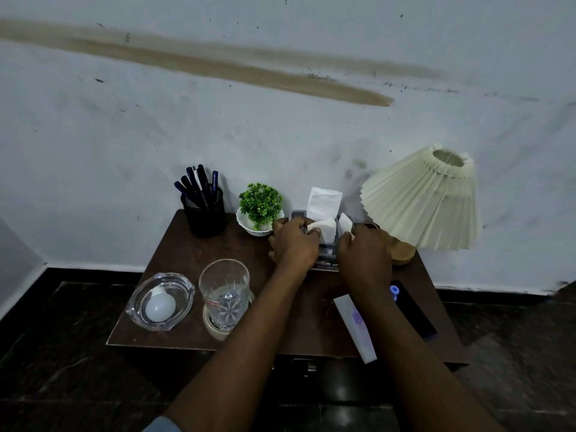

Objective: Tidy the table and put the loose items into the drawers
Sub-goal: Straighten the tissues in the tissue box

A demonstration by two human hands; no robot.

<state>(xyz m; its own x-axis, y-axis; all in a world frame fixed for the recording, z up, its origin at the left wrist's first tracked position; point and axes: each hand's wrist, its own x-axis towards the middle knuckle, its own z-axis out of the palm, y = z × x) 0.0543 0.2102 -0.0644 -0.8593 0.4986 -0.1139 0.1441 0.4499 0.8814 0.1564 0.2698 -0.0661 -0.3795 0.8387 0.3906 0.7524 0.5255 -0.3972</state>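
Tissues (322,199) stand in a grey holder (327,246) at the back of the brown counter (187,254). My left hand (293,244) pinches one folded tissue at the holder's left side, and my right hand (364,254) pinches another at its right side. Just right of the holder stands a pleated lamp (420,198). Just left of it is a potted plant (261,204), and a pen cup (204,215) stands further left. In front of the holder, leftward, stand a drinking glass (224,294) and a glass dish (137,310) holding a bulb (160,307).
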